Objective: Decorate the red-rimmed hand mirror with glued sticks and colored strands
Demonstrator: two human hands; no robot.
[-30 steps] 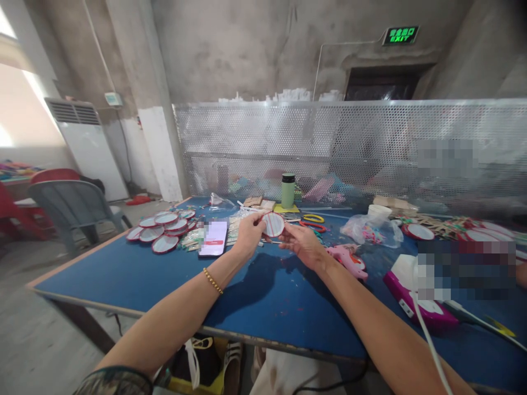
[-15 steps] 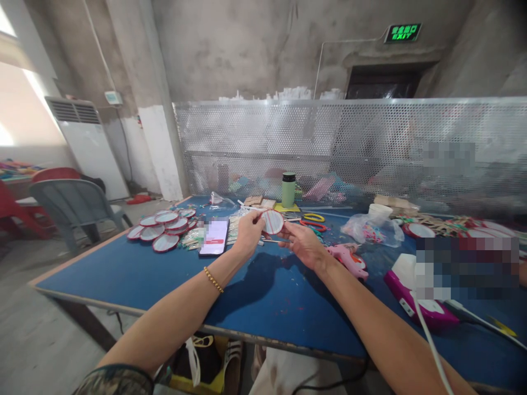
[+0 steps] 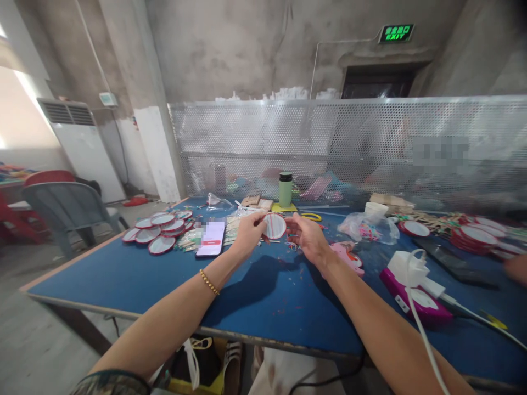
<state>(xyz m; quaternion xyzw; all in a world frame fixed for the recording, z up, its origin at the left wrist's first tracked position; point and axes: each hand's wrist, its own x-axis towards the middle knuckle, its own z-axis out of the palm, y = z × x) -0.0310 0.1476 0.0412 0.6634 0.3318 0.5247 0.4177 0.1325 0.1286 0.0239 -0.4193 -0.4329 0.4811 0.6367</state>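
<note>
Above the blue table, my left hand pinches a round red-rimmed disc by its left edge. The disc has a pale face with thin stripes and is tilted up toward me. Just off its right edge is my right hand, fingers loosely curled and apart, with nothing visible in them. Whether a fingertip still touches the rim I cannot tell. Similar discs lie in a pile on the left, beside a lit phone. Behind my left hand are bundles of thin pale sticks.
A green bottle stands at the back. Pink-handled tool, plastic bag of small coloured pieces and magenta power strip with a white cable lie on the right. More discs sit beyond, near another person's blurred hand.
My right hand has drawn back to the right from the disc, while my left hand keeps its hold. The view has shifted slightly. Another person's hand has moved away at the right.
</note>
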